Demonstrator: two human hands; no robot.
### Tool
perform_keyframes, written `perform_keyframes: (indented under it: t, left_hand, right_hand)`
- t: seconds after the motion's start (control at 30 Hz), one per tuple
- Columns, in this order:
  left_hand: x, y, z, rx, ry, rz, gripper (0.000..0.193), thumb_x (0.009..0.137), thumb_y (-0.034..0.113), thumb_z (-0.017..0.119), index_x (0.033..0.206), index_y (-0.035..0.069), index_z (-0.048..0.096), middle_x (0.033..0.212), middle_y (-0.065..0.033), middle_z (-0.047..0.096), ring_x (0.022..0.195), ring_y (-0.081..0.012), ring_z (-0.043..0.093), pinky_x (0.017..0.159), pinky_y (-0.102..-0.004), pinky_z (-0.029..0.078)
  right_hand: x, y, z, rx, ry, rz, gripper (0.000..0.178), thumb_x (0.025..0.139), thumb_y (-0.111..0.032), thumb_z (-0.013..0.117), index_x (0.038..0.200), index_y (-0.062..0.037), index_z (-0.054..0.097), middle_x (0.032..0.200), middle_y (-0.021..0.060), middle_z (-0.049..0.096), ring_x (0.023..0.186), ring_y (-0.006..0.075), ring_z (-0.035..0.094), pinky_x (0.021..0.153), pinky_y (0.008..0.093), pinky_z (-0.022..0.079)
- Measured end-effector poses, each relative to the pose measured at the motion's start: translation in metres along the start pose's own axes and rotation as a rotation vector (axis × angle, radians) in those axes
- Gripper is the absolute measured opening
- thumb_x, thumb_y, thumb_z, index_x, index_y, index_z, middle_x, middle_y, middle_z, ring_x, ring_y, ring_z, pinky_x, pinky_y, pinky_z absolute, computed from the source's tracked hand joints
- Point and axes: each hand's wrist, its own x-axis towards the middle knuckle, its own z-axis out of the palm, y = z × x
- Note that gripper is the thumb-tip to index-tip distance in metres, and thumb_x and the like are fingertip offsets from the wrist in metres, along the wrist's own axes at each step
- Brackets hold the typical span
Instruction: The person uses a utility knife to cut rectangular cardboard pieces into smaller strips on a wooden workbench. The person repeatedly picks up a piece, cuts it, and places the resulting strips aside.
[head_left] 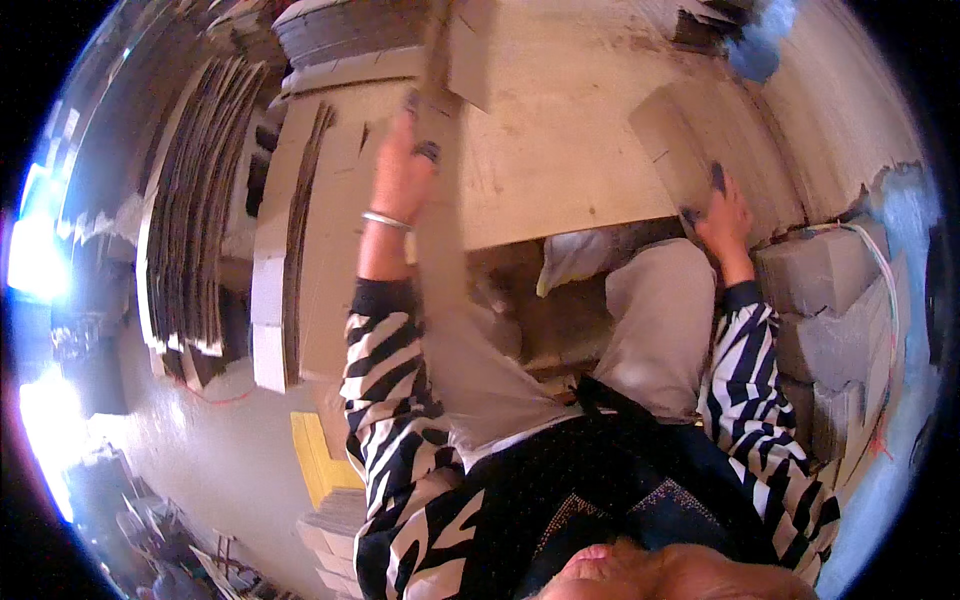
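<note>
My left hand (401,170) grips a long brown cardboard sheet (440,215), which stands nearly edge-on and is smeared by motion. Its thumb lies against the sheet and its index finger points away from me. On the right, my right hand (728,222) rests at the near edge of a flat cardboard piece (680,135), thumb and index finger spread apart. Dark covers sit on fingertips of both hands. Beneath the work is a light wooden tabletop (550,150), its near edge just beyond my knees.
Left of me, cardboard sheets (190,200) stand upright in a row, with more cardboard (335,230) beside my left arm. A stack of cardboard (350,35) lies at the far left. Bundled cardboard (825,270) and blue plastic wrap (910,230) are at the right. A yellow piece (318,458) lies near my left elbow.
</note>
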Motion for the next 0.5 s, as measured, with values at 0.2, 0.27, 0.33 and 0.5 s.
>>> perform_keyframes:
  t: [0.2,0.27,0.33,0.5]
  left_hand:
    - [0.008,-0.004,-0.173,0.37,0.247,0.177,0.051,0.071,-0.008,0.048,0.121,0.004,0.054,0.114,-0.0198,0.057,0.1,-0.0386,0.057,0.088,-0.042,0.047]
    - [-0.004,-0.057,-0.21,0.772,0.259,0.26,0.044,0.072,-0.007,0.05,0.114,0.005,0.055,0.123,-0.0175,0.052,0.108,-0.0379,0.052,0.091,-0.0434,0.045]
    - [-0.034,-0.109,-0.228,1.074,0.149,0.141,0.04,0.074,-0.003,0.054,0.113,0.008,0.056,0.125,-0.0155,0.051,0.113,-0.0355,0.05,0.091,-0.0446,0.045]
    - [-0.089,-0.198,-0.216,1.23,-0.158,-0.184,0.037,0.08,0.011,0.058,0.116,0.014,0.056,0.127,-0.0109,0.051,0.115,-0.0309,0.051,0.09,-0.0523,0.044]
  right_hand:
    - [0.001,0.016,0.085,0.175,0.267,-0.025,0.04,0.075,-0.012,0.065,0.112,-0.0021,0.053,0.126,0.0166,0.051,0.111,0.0388,0.051,0.087,0.0471,0.043]
    - [0.01,0.0,0.077,0.267,0.277,0.053,0.033,0.079,-0.011,0.061,0.109,-0.0005,0.054,0.115,0.0195,0.057,0.104,0.0417,0.052,0.083,0.0479,0.043]
    - [0.016,-0.017,0.046,0.239,0.249,0.127,0.031,0.082,-0.01,0.057,0.11,0.0003,0.053,0.105,0.023,0.06,0.097,0.0437,0.055,0.08,0.0482,0.044]
    - [0.026,-0.075,-0.006,0.52,0.281,-0.081,0.028,0.08,-0.003,0.049,0.108,-0.0016,0.052,0.094,0.0288,0.06,0.092,0.046,0.057,0.075,0.0532,0.043]
